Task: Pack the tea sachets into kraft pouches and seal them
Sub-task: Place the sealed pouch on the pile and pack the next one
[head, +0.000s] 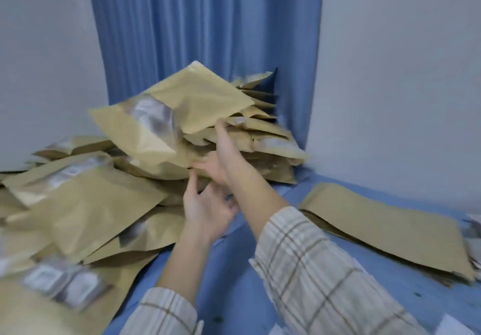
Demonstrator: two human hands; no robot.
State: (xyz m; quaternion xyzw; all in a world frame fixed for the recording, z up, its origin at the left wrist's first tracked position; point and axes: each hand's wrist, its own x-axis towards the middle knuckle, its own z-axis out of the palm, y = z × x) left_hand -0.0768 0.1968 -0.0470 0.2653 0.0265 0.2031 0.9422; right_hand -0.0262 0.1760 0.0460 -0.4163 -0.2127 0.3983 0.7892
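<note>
My right hand [221, 150] reaches across the blue cloth surface [234, 269] to the tall heap of tan kraft-paper pouches [260, 147] piled against the pleated blue curtain [203, 22]; its thumb presses up against the lower edge of the top flat kraft pouch [200, 100], which tilts steeply on the heap, while the rest of its fingers are hidden behind the paper, so I cannot tell how firmly they hold. My left hand [208, 209] hovers just below, palm up, fingers loosely curled and spread, gripping nothing. Filled pouches with clear windows showing pale tea sachets [62, 285] sprawl to the left. A flat stack of empty kraft pouches [385, 228] lies well apart at right. Both forearms wear plaid sleeves [320, 277].
</note>
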